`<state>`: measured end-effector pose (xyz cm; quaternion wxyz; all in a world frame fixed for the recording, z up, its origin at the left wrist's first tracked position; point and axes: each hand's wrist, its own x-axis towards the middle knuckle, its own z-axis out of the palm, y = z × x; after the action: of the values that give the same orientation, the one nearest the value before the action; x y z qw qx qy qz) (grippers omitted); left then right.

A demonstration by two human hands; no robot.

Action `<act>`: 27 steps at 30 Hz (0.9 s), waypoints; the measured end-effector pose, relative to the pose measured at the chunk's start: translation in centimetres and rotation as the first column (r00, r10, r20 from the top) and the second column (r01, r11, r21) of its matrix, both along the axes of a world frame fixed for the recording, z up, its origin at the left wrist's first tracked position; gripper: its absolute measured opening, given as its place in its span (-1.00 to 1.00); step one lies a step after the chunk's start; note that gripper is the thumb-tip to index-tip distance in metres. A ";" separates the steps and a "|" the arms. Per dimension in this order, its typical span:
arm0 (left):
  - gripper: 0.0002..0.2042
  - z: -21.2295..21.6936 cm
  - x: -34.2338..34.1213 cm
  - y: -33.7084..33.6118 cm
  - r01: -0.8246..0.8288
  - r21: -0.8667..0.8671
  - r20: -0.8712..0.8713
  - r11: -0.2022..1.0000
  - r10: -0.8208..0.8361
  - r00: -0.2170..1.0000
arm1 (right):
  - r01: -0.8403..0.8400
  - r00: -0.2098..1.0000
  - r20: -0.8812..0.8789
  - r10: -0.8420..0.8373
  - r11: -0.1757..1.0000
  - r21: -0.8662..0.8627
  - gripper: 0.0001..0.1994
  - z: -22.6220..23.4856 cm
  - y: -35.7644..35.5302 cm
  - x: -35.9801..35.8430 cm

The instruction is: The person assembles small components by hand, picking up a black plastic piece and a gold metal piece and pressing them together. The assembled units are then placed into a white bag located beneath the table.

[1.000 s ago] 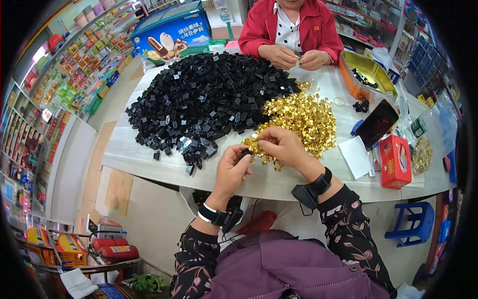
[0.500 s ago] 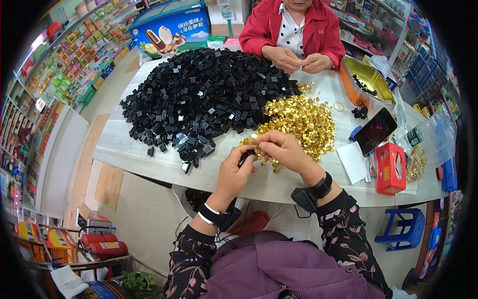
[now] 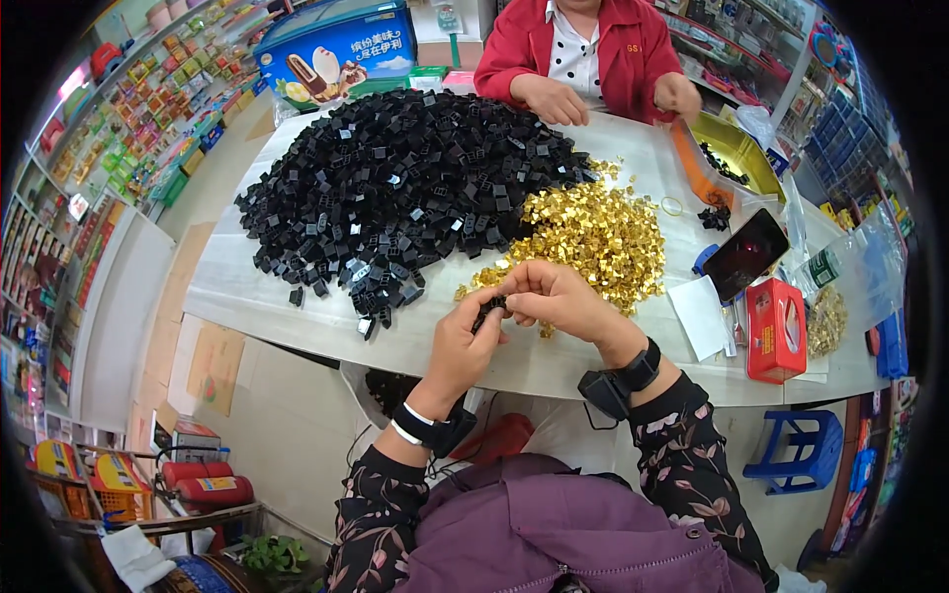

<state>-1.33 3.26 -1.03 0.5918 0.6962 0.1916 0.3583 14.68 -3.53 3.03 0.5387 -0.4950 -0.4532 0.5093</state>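
Between the fingers of my left hand [image 3: 463, 339] is a small black plastic piece [image 3: 488, 311], held above the near part of the table. My right hand [image 3: 557, 299] pinches at the top of that piece; whether a gold clip sits in its fingertips is hidden. Just beyond my hands spreads a heap of small gold metal clips [image 3: 603, 242]. A large pile of black plastic pieces [image 3: 395, 188] covers the left and middle of the white table [image 3: 232, 296].
Across the table a person in a red jacket [image 3: 519, 49] works beside a gold tin [image 3: 761, 168]. On the right lie a phone [image 3: 748, 255], a white paper [image 3: 698, 318] and a red box [image 3: 775, 331]. A blue stool [image 3: 799, 450] stands below the right edge.
My hands stay close together around the black piece, the right fingers shifting slightly. The other person's hands have parted, one moving right toward the gold tin.
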 end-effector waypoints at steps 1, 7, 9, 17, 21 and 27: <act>-0.78 -0.2 0.0 0.0 -0.005 -0.002 0.008 1.000 0.005 1.000 | 0.001 1.000 -0.001 -0.001 1.000 -0.001 -0.86 -0.1 0.0 0.1; -0.78 -0.1 -0.3 -0.2 -0.038 0.031 0.014 0.999 0.038 0.999 | -0.004 0.988 0.154 0.020 0.995 -0.102 -0.83 -0.1 -0.1 0.5; -0.77 0.3 -0.3 -0.2 -0.007 0.136 -0.071 0.991 0.017 0.997 | 0.001 0.981 0.195 0.022 0.993 -0.119 -0.82 -0.2 -0.2 0.6; -0.76 0.0 -0.4 0.2 0.041 0.079 0.017 0.996 -0.042 0.999 | -0.070 0.983 0.153 0.102 0.977 -0.203 -0.83 0.5 -0.1 0.8; -0.74 0.6 -0.5 0.9 0.030 -0.242 0.090 0.970 -0.009 0.996 | -0.021 0.960 0.277 0.039 0.998 -0.066 -0.83 1.3 -0.6 0.8; -0.72 -0.1 -0.6 0.8 0.003 -0.161 0.068 0.987 0.008 0.998 | -0.055 0.387 0.921 -0.046 0.996 0.073 -0.80 0.5 -1.2 0.4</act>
<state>-1.94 4.06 -1.16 0.6519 0.6330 0.2005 0.3662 15.05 -4.69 3.49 0.2181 -0.6677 -0.6997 0.1303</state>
